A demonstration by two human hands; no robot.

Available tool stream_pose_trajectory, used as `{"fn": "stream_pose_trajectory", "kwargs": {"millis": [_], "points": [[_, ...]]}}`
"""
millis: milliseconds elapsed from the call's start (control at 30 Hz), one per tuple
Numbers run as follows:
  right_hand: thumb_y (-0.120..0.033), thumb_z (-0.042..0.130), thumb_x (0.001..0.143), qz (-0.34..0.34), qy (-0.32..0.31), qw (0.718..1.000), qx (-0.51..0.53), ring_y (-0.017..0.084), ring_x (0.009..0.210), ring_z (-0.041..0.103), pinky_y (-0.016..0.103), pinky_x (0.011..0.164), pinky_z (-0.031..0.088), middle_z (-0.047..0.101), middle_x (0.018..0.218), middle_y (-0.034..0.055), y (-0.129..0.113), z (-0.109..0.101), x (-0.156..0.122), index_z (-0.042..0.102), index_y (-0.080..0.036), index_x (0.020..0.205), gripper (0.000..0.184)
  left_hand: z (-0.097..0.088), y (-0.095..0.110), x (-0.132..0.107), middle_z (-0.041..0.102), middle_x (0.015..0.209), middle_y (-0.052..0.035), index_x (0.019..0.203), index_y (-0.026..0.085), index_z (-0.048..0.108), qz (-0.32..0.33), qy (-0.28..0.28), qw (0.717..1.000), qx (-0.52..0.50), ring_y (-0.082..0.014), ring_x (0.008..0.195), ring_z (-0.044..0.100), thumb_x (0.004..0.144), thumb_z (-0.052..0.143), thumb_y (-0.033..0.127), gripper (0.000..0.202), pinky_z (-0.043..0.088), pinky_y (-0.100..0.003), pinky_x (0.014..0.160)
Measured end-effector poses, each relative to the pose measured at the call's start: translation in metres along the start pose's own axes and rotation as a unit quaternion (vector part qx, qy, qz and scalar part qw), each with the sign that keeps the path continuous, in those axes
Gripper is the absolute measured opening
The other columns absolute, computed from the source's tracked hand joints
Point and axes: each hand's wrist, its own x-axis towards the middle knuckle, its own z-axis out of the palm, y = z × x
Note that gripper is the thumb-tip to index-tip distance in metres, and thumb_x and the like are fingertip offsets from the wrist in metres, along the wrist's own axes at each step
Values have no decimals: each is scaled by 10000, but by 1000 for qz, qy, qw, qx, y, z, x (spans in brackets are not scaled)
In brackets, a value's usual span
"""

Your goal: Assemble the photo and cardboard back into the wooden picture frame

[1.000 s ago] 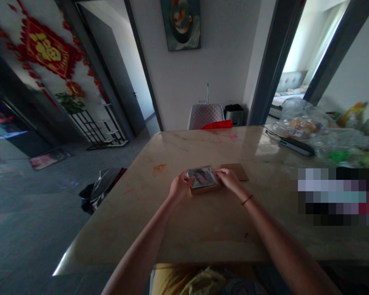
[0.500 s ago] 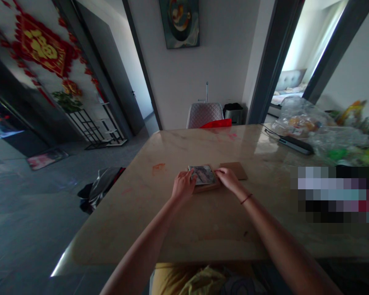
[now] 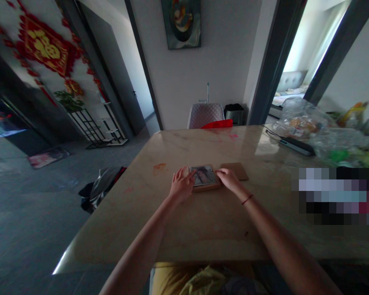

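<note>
A small wooden picture frame (image 3: 204, 178) with a photo in it lies flat in the middle of the marble table (image 3: 203, 221). My left hand (image 3: 181, 186) rests at the frame's left edge, fingers stretched out and touching it. At the frame's right edge sits my right hand (image 3: 229, 179), its fingers curled against the frame. A brown backing board (image 3: 236, 170) lies flat just right of the frame, behind my right hand.
Clear plastic bags (image 3: 301, 119) of food and a dark remote-like bar (image 3: 295, 145) crowd the table's right side. A quilted chair (image 3: 204, 115) with a red item stands at the far edge. A dark bag (image 3: 103, 186) lies on the floor, left.
The photo, held slightly raised over the frame before, now lies flat in it. My left hand's fingers have spread out along the left edge.
</note>
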Motion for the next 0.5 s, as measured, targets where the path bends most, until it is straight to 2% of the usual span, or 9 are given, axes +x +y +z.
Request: {"fn": "stream_pose_trajectory", "kwargs": {"millis": [133, 200, 300, 400, 500], "points": [[-231, 446, 805, -5, 6, 1000, 6, 191, 918, 632, 275, 803, 453, 699, 955, 98, 0, 2, -1, 688, -155, 923, 281, 2, -7, 5, 272, 1476, -45, 1329, 267, 410, 18, -56, 998, -33, -234, 1367, 174, 895, 313, 303, 446, 143, -458, 1087], [-221, 450, 805, -5, 11, 1000, 9, 188, 936, 628, 278, 817, 452, 689, 1001, 93, -2, 4, -4, 663, -166, 1017, 307, 3, -12, 7, 270, 1475, -54, 1365, 252, 346, 27, -81, 995, -53, -221, 1363, 192, 888, 328, 314, 481, 151, -437, 1089], [-236, 451, 821, -27, -3, 1000, 2, 179, 980, 615, 287, 860, 440, 653, 1109, 85, -6, 5, -8, 575, -195, 1180, 382, 6, -18, 11, 265, 1475, -79, 1400, 212, 265, 29, -80, 994, -71, -214, 1363, 192, 858, 387, 309, 564, 157, -397, 1095], [-268, 444, 843, -67, -33, 997, -25, 185, 1041, 590, 299, 913, 416, 628, 1154, 103, -9, 7, -11, 584, -180, 1172, 369, 10, -21, 12, 221, 1490, -94, 1363, 199, 335, 23, -72, 995, -64, -237, 1372, 152, 828, 446, 340, 564, 163, -392, 1092], [-251, 456, 838, -89, -36, 994, -57, 188, 1065, 577, 302, 942, 401, 635, 1135, 113, -10, 8, -13, 621, -165, 1120, 338, 11, -21, 12, 159, 1505, -107, 1326, 200, 390, 10, -72, 996, -53, -259, 1374, 137, 811, 477, 389, 555, 183, -394, 1083]]}}
